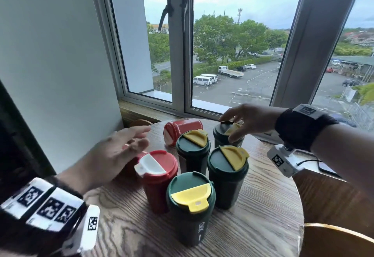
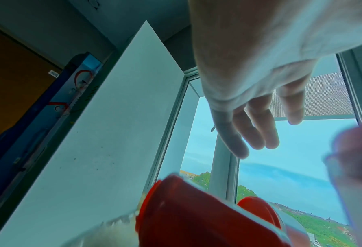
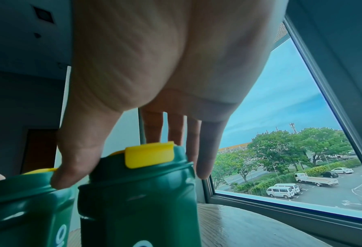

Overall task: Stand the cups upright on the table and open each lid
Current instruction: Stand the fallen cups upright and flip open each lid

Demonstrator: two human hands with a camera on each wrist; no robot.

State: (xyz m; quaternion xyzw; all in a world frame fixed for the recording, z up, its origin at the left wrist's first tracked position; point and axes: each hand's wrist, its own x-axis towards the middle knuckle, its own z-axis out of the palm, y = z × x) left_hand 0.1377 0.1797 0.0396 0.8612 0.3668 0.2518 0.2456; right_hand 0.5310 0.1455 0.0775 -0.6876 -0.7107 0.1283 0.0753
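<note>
Several lidded cups crowd the round wooden table (image 1: 263, 216). Upright stand three green cups with yellow flaps (image 1: 193, 149) (image 1: 227, 167) (image 1: 190, 198) and a red cup with a white flap (image 1: 157, 173). My right hand (image 1: 228, 128) grips a fourth green cup (image 1: 220, 135) (image 3: 140, 192) by its lid from above, thumb (image 3: 70, 173) on the near side, fingers behind. A red cup (image 1: 182, 131) lies on its side at the back. My left hand (image 1: 133, 139) (image 2: 260, 133) hovers open and blurred over another red cup (image 2: 197, 217), mostly hidden in the head view.
The window sill (image 1: 145, 110) and window frame (image 1: 178, 54) run close behind the table. A white wall (image 1: 50, 64) stands to the left. A chair back (image 1: 340, 240) curves at the lower right, beside the table's edge.
</note>
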